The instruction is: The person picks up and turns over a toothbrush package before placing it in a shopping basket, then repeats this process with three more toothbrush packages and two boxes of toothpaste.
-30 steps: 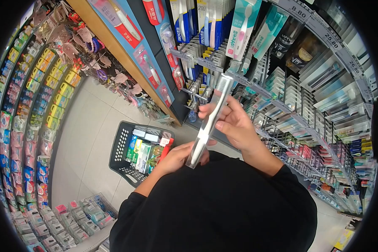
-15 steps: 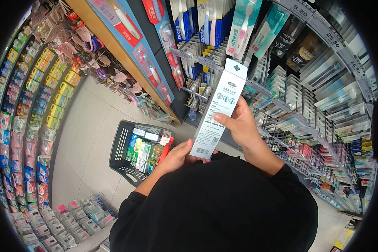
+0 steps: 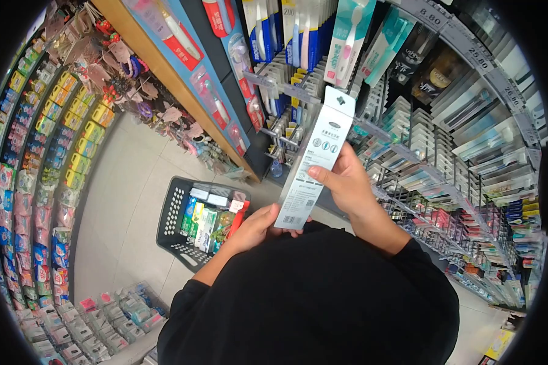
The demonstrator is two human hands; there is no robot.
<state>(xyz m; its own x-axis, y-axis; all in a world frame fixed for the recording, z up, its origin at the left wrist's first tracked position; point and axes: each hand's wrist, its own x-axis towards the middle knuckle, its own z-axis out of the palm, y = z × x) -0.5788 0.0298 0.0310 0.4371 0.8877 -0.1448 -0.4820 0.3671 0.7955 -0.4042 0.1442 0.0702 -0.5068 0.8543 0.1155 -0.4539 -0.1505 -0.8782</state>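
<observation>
A long white toothbrush package (image 3: 316,155) is held tilted in front of me, its printed back facing up, with a hang hole at the top and a barcode at the bottom. My left hand (image 3: 257,229) grips its lower end, the fingers passing underneath. Higher up, my right hand (image 3: 344,182) has its thumb across the printed face, while the other fingers go behind the package. Beyond it hang packaged toothbrushes, among them a teal and white pack (image 3: 349,42) near the package's top end.
A dark shopping basket (image 3: 172,226) with boxed goods and a red handle stands on the tiled floor (image 3: 128,176) at left. Toothbrush racks (image 3: 444,158) with price strips rise ahead and right. Hair accessories (image 3: 140,79) hang left of a wooden edge; curved shelves (image 3: 42,182) line the far left.
Very little differs. The package and both hands have shifted very slightly, and my view has moved a touch; both hands keep their hold.
</observation>
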